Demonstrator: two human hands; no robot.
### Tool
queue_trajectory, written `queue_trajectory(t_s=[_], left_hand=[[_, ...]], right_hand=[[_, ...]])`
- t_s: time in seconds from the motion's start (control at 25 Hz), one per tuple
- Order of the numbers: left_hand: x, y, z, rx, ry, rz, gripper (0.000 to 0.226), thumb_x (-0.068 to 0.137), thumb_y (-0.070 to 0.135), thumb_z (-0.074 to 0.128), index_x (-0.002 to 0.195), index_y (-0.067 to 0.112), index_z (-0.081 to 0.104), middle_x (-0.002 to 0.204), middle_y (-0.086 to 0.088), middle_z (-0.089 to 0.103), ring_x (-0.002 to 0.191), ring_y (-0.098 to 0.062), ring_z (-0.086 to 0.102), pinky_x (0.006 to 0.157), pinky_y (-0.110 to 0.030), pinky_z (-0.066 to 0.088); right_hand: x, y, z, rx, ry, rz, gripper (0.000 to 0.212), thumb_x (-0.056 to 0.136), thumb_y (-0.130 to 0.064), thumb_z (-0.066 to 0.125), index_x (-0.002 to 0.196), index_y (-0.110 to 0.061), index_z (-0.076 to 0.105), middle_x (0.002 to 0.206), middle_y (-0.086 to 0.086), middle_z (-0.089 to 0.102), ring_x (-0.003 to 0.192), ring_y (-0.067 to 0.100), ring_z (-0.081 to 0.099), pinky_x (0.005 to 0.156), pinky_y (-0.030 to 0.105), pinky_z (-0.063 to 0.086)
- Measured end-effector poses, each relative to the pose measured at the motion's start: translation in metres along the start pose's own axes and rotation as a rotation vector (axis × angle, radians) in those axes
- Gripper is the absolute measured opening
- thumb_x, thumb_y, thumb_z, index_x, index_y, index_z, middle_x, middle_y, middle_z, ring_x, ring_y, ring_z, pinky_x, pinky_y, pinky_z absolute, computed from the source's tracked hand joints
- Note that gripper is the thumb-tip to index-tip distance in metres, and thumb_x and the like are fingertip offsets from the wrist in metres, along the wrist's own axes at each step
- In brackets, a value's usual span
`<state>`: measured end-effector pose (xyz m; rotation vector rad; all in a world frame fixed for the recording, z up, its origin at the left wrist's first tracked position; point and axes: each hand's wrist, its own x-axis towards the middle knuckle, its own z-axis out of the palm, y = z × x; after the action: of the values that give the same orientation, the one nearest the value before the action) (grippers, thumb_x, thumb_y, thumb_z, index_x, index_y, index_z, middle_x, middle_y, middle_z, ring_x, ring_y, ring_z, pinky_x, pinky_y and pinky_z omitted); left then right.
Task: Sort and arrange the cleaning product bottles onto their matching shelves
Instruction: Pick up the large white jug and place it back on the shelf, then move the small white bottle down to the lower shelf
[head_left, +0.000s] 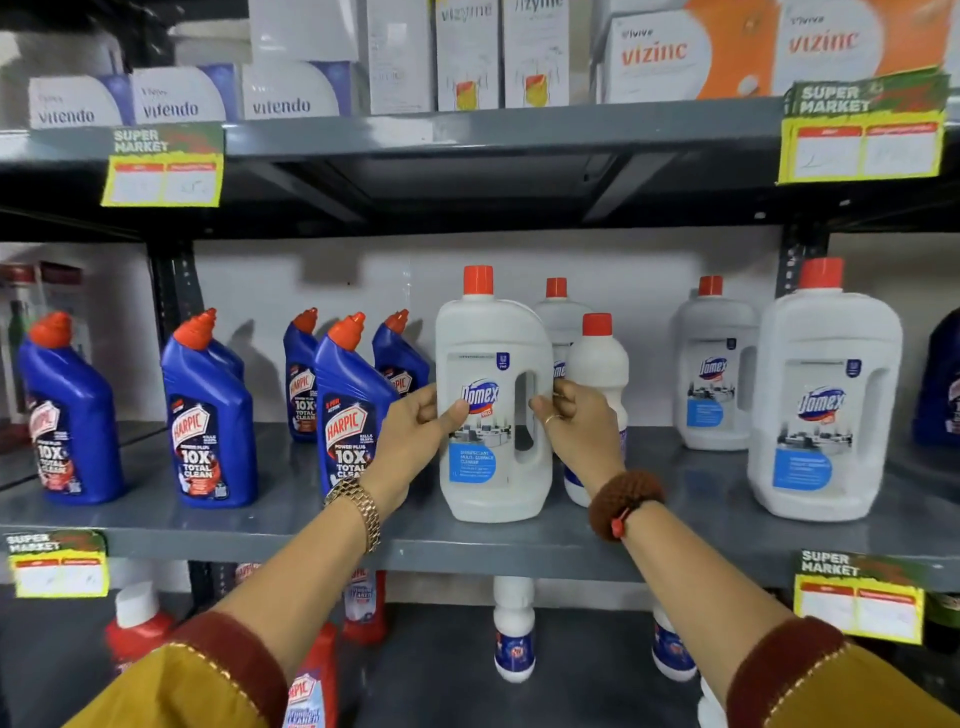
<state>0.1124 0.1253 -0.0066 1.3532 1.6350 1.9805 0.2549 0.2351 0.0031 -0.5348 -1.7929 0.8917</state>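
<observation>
You've got both hands on the white Domex bottle (493, 395), standing on the grey middle shelf (467, 540): left hand (421, 431) pressing its left side, right hand (576, 421) pinching the handle edge. Blue Harpic bottles (208, 415) sit left of your grip, a slimmer white bottle (597, 374) just behind your right hand.

White Domex bottle (493, 395), red cap, upright on middle shelf (311, 519), beside blue Harpic bottles (208, 415).

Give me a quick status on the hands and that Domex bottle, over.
Left hand and right hand both grip the white Domex bottle, upright on the middle shelf. Small white bottle close behind right hand.
</observation>
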Motion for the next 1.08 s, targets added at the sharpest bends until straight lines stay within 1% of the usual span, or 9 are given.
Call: queue_trajectory(t_s=[0.12,0.2,0.32,0.44,0.52,0.68,0.76,0.88,1.08], left_hand=[[-0.007,-0.009,0.005,-0.015,0.059,0.052,0.037,0.086,0.023,0.060,0.122,0.017,0.056,0.119,-0.005,0.068,0.101,-0.011,0.067,0.087,-0.032,0.056],[-0.018,-0.021,0.010,0.080,0.095,0.170,0.043,0.088,0.031,0.056,0.130,0.027,0.048,0.122,0.005,0.065,0.107,-0.006,0.064,0.091,-0.033,0.053],[-0.035,-0.044,0.017,0.434,0.097,0.318,0.054,0.093,0.043,0.044,0.142,0.036,0.023,0.139,0.011,0.049,0.123,-0.007,0.051,0.100,-0.034,0.048],[-0.039,-0.062,0.019,0.781,0.174,0.333,0.071,0.091,0.054,0.034,0.147,0.021,0.007,0.156,-0.001,0.023,0.144,-0.016,0.022,0.118,-0.039,0.024],[-0.046,-0.067,0.021,0.972,0.227,0.333,0.076,0.090,0.055,0.029,0.148,0.013,0.003,0.159,-0.006,0.012,0.147,-0.017,0.008,0.120,-0.034,0.008],[-0.073,-0.083,0.022,1.185,0.250,0.390,0.074,0.091,0.053,0.025,0.148,0.010,0.003,0.158,-0.009,0.004,0.147,-0.022,0.003,0.120,-0.037,0.002],[-0.082,-0.089,0.021,1.224,0.240,0.362,0.073,0.091,0.053,0.021,0.147,0.008,0.007,0.158,-0.013,0.005,0.147,-0.024,0.003,0.120,-0.038,0.000],[-0.090,-0.093,0.021,1.252,0.243,0.325,0.072,0.091,0.053,0.020,0.146,0.006,0.013,0.157,-0.017,0.005,0.147,-0.028,0.003,0.120,-0.038,0.002],[-0.099,-0.093,0.010,1.261,0.148,0.366,0.065,0.092,0.050,0.029,0.146,0.014,0.020,0.157,-0.006,0.019,0.145,-0.020,0.017,0.120,-0.032,0.006]], right_hand=[[-0.009,0.002,-0.004,0.043,0.017,-0.040,0.023,0.084,-0.011,0.061,0.107,-0.011,0.063,0.093,-0.007,0.063,0.084,0.007,0.060,0.083,0.021,0.049],[-0.022,0.009,-0.012,0.048,0.179,-0.181,0.028,0.084,-0.006,0.060,0.110,-0.014,0.063,0.098,-0.007,0.067,0.087,0.006,0.064,0.082,0.021,0.054],[-0.037,0.024,-0.023,-0.118,0.439,-0.322,0.039,0.083,-0.011,0.061,0.120,-0.023,0.054,0.117,-0.001,0.065,0.100,0.013,0.062,0.083,0.027,0.052],[-0.030,0.048,-0.025,-0.243,0.334,-0.177,0.071,0.072,-0.023,0.073,0.132,-0.022,0.035,0.135,0.004,0.049,0.121,0.021,0.049,0.097,0.037,0.047],[-0.026,0.059,-0.022,-0.191,0.204,-0.064,0.081,0.066,-0.031,0.077,0.132,-0.025,0.030,0.129,0.001,0.051,0.114,0.019,0.053,0.092,0.039,0.050],[-0.021,0.069,-0.026,0.014,0.104,0.126,0.071,0.066,-0.027,0.079,0.123,-0.018,0.038,0.114,0.000,0.058,0.096,0.016,0.058,0.080,0.028,0.047],[-0.018,0.071,-0.030,0.078,0.086,0.209,0.062,0.063,-0.028,0.082,0.113,-0.016,0.048,0.108,0.002,0.062,0.094,0.018,0.061,0.079,0.029,0.046],[-0.022,0.072,-0.032,0.041,0.109,0.191,0.055,0.058,-0.031,0.084,0.103,-0.015,0.057,0.102,0.003,0.067,0.089,0.018,0.064,0.076,0.029,0.049],[-0.053,0.051,-0.040,-0.021,0.160,0.086,0.044,0.052,-0.037,0.086,0.086,-0.022,0.062,0.088,-0.003,0.069,0.076,0.010,0.064,0.070,0.026,0.051]])
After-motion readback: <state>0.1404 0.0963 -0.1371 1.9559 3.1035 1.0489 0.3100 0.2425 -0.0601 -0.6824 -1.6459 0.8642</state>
